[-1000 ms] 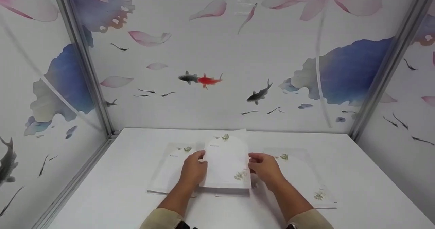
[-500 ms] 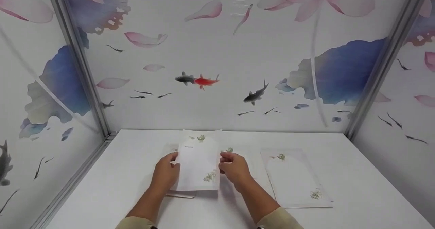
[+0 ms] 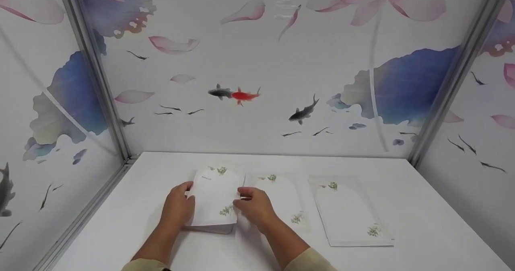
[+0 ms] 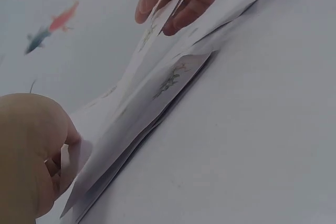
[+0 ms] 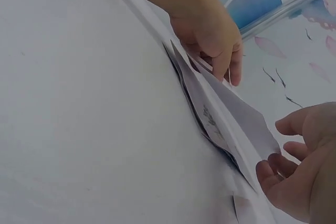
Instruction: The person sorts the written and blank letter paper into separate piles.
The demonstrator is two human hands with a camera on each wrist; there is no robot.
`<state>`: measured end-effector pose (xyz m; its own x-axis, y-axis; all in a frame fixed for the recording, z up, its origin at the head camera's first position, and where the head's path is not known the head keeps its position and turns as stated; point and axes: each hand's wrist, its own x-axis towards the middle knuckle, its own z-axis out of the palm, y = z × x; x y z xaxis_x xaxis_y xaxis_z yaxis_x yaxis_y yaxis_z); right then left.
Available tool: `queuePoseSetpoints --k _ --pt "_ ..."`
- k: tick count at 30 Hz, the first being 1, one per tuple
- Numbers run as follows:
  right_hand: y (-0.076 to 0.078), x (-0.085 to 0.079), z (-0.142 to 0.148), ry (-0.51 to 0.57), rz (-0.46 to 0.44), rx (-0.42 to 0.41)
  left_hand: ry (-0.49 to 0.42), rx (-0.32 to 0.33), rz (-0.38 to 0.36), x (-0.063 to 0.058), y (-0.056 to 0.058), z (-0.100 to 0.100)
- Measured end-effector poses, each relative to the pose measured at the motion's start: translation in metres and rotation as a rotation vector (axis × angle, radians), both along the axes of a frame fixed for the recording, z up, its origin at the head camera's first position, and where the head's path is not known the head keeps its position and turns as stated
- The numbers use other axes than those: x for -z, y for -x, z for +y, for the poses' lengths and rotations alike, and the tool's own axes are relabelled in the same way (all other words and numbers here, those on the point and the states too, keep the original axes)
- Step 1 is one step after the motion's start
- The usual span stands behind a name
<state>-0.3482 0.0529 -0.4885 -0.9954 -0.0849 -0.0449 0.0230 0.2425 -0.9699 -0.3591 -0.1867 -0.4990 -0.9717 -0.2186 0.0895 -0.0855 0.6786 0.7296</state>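
White paper sheets (image 3: 213, 198) with green floral print stand over a left-hand stack of like paper (image 3: 219, 228), overlapping it in the head view. At their left edge my left hand (image 3: 177, 206) pinches them between thumb and fingers, also plain in the left wrist view. My right hand (image 3: 255, 206) has its loosely curled fingers around the right edge. In the right wrist view the right hand's fingers (image 5: 268, 177) touch the lifted sheet's corner (image 5: 257, 129). Below, several paper edges fan apart at the stack (image 4: 173, 82).
A middle floral paper (image 3: 283, 198) lies partly behind the right hand. Farther right, another floral paper (image 3: 350, 210) lies flat on the white table (image 3: 414, 214). White panels (image 3: 249, 62) printed with lotus and fish stand at the back and sides, joined by metal posts (image 3: 98, 82).
Both hands have carried the sheets left and lowered them over the left stack. The middle paper, earlier covered, now shows. The right-hand paper has stayed put.
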Motion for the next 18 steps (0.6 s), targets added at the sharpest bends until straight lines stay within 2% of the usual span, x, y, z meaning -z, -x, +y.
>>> queuePoseSetpoints --k 6,18 --pt "-0.0038 0.0005 -0.0024 -0.138 -0.01 -0.095 0.087 -0.013 0.007 0.0037 -0.0011 -0.0014" --pt "-0.0056 0.0049 -0.0024 -0.23 0.044 -0.234 0.184 -0.05 -0.044 0.0073 -0.0021 -0.0029"
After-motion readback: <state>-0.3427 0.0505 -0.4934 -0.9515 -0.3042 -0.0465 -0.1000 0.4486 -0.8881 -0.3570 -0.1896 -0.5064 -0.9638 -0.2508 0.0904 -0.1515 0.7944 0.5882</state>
